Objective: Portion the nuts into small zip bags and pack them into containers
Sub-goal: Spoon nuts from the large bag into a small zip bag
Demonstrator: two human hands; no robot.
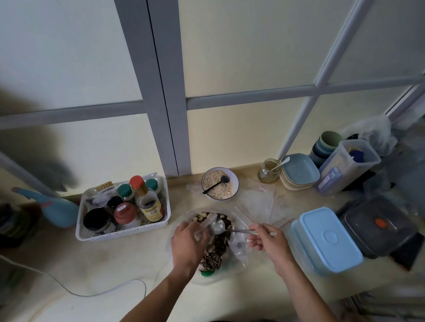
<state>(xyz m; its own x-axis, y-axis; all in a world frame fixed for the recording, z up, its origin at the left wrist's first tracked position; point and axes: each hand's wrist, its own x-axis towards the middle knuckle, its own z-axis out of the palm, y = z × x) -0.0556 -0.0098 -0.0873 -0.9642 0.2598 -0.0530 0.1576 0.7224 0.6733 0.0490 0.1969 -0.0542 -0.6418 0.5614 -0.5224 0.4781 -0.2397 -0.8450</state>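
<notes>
Head view: right hand (265,241) pinches spoon (220,227); left hand (188,239) grips small bag (206,226).

A pale counter (113,268) carries a basket (124,232) left of the left hand (187,240), a bowl (220,183) beyond it, and 2 containers (324,241) right of the right hand (267,242).

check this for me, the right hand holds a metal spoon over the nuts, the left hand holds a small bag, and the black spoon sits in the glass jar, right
Not quite. The head view shows the black spoon in the bowl of crumbs, not in the glass jar. The right hand does hold the metal spoon over the nuts, and the left hand holds the small bag.
</notes>
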